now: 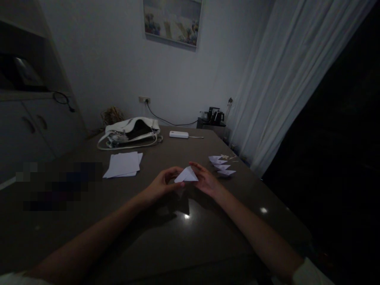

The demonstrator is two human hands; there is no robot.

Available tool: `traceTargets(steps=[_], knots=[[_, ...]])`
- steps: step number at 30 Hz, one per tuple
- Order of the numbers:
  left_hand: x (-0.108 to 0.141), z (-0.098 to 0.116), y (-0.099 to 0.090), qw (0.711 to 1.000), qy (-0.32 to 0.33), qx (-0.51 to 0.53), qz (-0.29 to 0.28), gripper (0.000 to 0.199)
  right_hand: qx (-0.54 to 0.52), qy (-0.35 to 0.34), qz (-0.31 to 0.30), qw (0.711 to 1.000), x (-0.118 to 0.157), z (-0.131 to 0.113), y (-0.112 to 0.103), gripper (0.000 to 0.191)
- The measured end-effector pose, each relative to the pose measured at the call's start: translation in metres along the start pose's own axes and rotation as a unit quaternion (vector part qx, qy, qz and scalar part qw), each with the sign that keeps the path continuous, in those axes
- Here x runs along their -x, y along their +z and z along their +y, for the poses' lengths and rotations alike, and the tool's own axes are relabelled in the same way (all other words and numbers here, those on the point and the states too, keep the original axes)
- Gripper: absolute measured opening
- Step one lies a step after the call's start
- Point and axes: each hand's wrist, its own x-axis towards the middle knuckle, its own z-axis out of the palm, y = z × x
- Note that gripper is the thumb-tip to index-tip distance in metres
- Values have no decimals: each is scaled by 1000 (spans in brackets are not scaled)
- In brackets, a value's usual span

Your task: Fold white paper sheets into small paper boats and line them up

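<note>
A small piece of folded white paper point(187, 174), triangular in outline, is held just above the dark table between both hands. My left hand point(166, 180) pinches its left corner, thumb in front and fingers behind. From the other side my right hand point(205, 179) grips the right part, its fingers partly hidden behind the paper. To the right, several folded paper boats point(224, 167) stand in a row. A stack of white paper sheets point(123, 165) lies to the left of my hands.
A white handbag point(130, 132) and a white power bank point(179, 134) with a short strap lie at the table's far side. Small pale scraps point(227, 157) are beside the boats. A kettle point(218, 116) stands beyond, near the white curtain point(267, 79).
</note>
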Motion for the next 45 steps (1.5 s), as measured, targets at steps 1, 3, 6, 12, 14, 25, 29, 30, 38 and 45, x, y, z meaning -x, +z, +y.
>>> traceTargets(steps=[1, 3, 6, 12, 14, 25, 29, 30, 38, 45], knots=[[0, 1, 1, 1000, -1, 29, 2, 38, -16, 14, 4, 1000, 1, 0, 2, 33], [0, 4, 2, 997, -1, 75, 1, 46, -48, 37, 9, 998, 2, -1, 6, 34], [-1, 6, 2, 994, -3, 111, 16, 53, -66, 47, 8, 997, 4, -2, 10, 32], [-6, 1, -2, 984, 8, 153, 91, 30, -30, 87, -25, 995, 5, 1, 10, 32], [-6, 0, -3, 986, -6, 146, 73, 27, 30, 53, -22, 998, 6, 0, 9, 26], [-5, -5, -4, 996, -83, -9, 24, 24, 455, -255, -36, 852, 23, -25, 22, 25], [-5, -6, -6, 988, -72, -137, 3, 29, 549, -277, -51, 787, 27, -22, 28, 24], [-5, -6, -6, 984, -67, -164, 2, 31, 561, -282, -51, 777, 27, -21, 29, 22], [-5, -4, -4, 984, -57, -168, -18, 34, 582, -320, -36, 747, 24, -15, 26, 6], [-4, -1, -4, 977, -44, -206, 18, 35, 559, -281, -49, 779, 23, -15, 28, 9]])
